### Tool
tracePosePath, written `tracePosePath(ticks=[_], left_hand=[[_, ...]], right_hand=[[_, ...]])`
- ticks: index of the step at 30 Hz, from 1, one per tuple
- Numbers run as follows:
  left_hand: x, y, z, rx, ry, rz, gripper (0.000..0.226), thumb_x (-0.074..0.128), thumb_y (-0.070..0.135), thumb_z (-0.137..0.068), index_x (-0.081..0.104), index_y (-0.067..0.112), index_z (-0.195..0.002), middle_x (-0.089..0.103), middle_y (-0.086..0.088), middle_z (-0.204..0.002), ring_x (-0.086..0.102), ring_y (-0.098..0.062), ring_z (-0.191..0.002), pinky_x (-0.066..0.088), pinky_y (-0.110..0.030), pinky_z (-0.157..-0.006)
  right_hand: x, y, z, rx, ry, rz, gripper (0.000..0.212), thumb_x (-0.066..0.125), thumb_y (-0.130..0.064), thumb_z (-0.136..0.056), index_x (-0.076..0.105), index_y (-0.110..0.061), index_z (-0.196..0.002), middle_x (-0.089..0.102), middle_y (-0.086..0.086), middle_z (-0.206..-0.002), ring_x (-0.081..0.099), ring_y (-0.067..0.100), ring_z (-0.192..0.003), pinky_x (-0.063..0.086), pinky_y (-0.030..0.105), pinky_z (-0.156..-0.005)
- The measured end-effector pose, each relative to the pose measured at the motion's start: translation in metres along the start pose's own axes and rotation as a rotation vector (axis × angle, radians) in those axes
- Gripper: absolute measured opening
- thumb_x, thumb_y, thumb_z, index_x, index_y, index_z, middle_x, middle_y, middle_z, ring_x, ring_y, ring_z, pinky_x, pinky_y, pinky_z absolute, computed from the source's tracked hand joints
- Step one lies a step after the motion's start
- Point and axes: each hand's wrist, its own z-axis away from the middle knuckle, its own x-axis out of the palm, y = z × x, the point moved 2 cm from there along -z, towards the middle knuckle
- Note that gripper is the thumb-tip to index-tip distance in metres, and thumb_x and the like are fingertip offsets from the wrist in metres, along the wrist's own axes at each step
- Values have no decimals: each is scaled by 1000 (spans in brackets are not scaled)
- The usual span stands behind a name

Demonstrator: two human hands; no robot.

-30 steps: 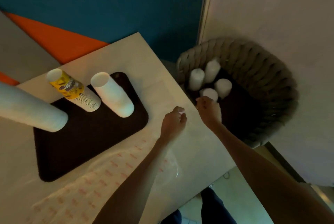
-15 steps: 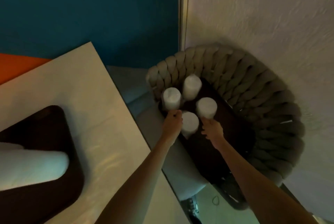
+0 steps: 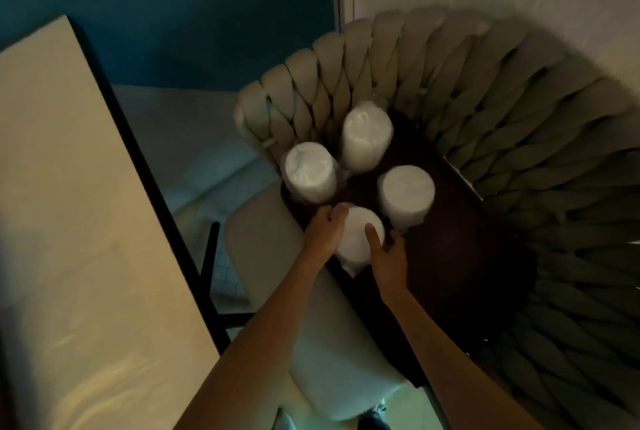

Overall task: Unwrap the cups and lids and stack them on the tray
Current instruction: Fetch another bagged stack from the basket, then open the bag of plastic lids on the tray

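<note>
Several white plastic-wrapped stacks stand on the dark seat (image 3: 460, 256) of a chair. The nearest wrapped stack (image 3: 356, 235) is held from both sides: my left hand (image 3: 325, 232) curls round its left side and my right hand (image 3: 386, 256) grips its right side, thumb on its top. Three more wrapped stacks stand behind it: one at the left (image 3: 310, 171), one at the back (image 3: 365, 136), one at the right (image 3: 405, 195). The serving tray on the table is out of view.
The chair has a thick braided grey back (image 3: 519, 110) curving round the seat and a pale padded armrest (image 3: 311, 308) near me. The light table top (image 3: 69, 221) with a black edge lies to the left. A blue wall and a white wall stand behind.
My view has swung right, away from the table and tray, toward the chair. Both hands went from above the table edge to the nearest wrapped stack and closed round it.
</note>
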Motion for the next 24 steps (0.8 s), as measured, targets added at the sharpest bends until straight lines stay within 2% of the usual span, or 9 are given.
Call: tracePosePath(ticks=[5,7,11,15,17,19,20,22,24], left_hand=[[11,-8,-9,0,-41,5,45,36,38,-101,49,12,-135,51,-12,-136,47,-30,-123,39,-32,-99],[14,-14,-12,-29,-65,-5,51,38,44,-98,45,14,-138,47,-14,-139,46,-31,-124,39,-35,-102],[14,-18,-4,-179,-91,39,75,51,60,-86,37,14,-144,40,-16,-143,47,-32,-123,43,-33,-93],[3,0,22,-191,-28,9,79,57,59,-83,36,14,-144,40,-13,-144,47,-30,-125,41,-27,-84],[-15,20,48,-165,-3,109,86,63,63,-75,39,14,-142,45,-12,-141,51,-29,-122,46,-28,-88],[-34,38,75,-137,-15,257,102,68,70,-56,42,16,-139,50,-10,-135,56,-27,-116,51,-37,-92],[-50,50,94,-105,-27,323,100,70,67,-57,43,17,-138,53,-8,-132,57,-24,-113,53,-37,-90],[-72,63,120,-25,-79,443,74,72,50,-75,45,18,-136,57,-4,-128,58,-18,-109,52,-32,-85],[-105,80,158,61,-111,493,60,69,39,-82,45,21,-134,57,-1,-128,56,-17,-112,50,-29,-86]], right_hand=[[11,3,0,-47,53,-5,60,57,-49,-88,46,-13,-135,50,12,-134,49,29,-123,43,45,-102],[12,4,3,-29,59,-2,61,56,-50,-88,46,-13,-135,50,13,-134,50,29,-121,43,44,-102],[8,-2,20,21,118,1,66,56,-54,-86,45,-12,-136,49,15,-134,50,31,-121,44,43,-100],[-7,-29,54,32,142,-31,68,58,-53,-85,44,-10,-135,42,16,-135,48,35,-121,42,44,-102],[-17,-55,76,-19,141,-51,70,61,-52,-84,43,-9,-136,41,17,-137,47,35,-122,41,43,-102],[-24,-80,92,-95,101,-91,76,62,-56,-79,43,-10,-136,44,15,-137,48,32,-122,43,45,-102],[-28,-100,108,-144,55,-97,78,61,-58,-78,43,-11,-137,47,13,-136,49,30,-122,44,46,-102],[-34,-126,127,-215,-42,-71,77,61,-57,-78,43,-11,-138,52,9,-133,51,27,-120,45,46,-100],[-41,-158,160,-309,-154,-26,75,63,-52,-79,42,-12,-139,53,7,-132,50,24,-120,45,42,-100]])
